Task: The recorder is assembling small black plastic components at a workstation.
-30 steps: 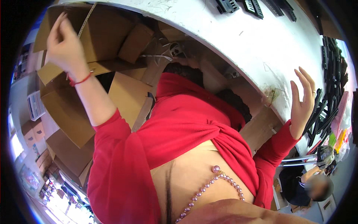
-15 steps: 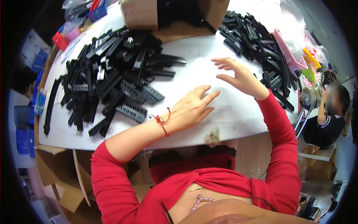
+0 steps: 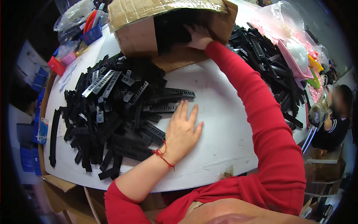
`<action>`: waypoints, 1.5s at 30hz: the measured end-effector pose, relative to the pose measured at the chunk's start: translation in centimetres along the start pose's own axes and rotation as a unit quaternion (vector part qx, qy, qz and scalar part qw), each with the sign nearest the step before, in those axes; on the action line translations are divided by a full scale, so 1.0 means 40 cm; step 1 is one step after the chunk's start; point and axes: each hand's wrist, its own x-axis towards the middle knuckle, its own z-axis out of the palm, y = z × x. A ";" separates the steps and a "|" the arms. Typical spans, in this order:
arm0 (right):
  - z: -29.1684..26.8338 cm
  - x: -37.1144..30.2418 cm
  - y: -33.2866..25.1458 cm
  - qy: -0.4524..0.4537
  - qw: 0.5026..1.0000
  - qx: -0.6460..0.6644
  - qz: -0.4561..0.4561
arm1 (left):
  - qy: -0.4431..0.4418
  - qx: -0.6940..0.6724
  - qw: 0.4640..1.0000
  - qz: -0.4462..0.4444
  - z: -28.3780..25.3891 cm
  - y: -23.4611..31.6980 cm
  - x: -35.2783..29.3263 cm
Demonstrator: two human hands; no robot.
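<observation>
A large pile of black plastic strips with slots (image 3: 112, 127) covers the left part of the white table (image 3: 220, 130). At its right side my left hand (image 3: 183, 132) lies open with fingers stretched, the fingertips by the ends of the nearest strips. My right arm reaches far forward. At its end my right hand (image 3: 200, 36) is in the mouth of a cardboard box (image 3: 138, 35) lying on its side, fingers spread and nothing seen in them. The box's inside is dark, so what it contains is hard to make out.
A second pile of black strips (image 3: 274, 67) lies at the right, next to a pink basket (image 3: 292, 61) and clear plastic bags (image 3: 278, 16). A blue basket (image 3: 91, 35) and a red container (image 3: 56, 66) stand at the far left. Another person (image 3: 335, 123) sits at the right.
My right hand has moved forward from above the table into the box's mouth. My left hand has settled beside the left pile. The view has shifted, showing more of the box.
</observation>
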 end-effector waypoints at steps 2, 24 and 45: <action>0.015 0.071 -0.018 -0.040 0.999 0.035 0.005 | -0.003 -0.008 1.000 0.003 -0.003 0.005 0.001; -0.122 -0.390 0.134 -0.062 0.995 0.071 0.012 | 0.037 0.046 0.997 0.054 0.026 0.004 0.000; -0.416 -0.692 0.073 -0.190 0.945 0.225 0.141 | 0.087 -0.044 0.987 0.124 0.057 0.203 0.021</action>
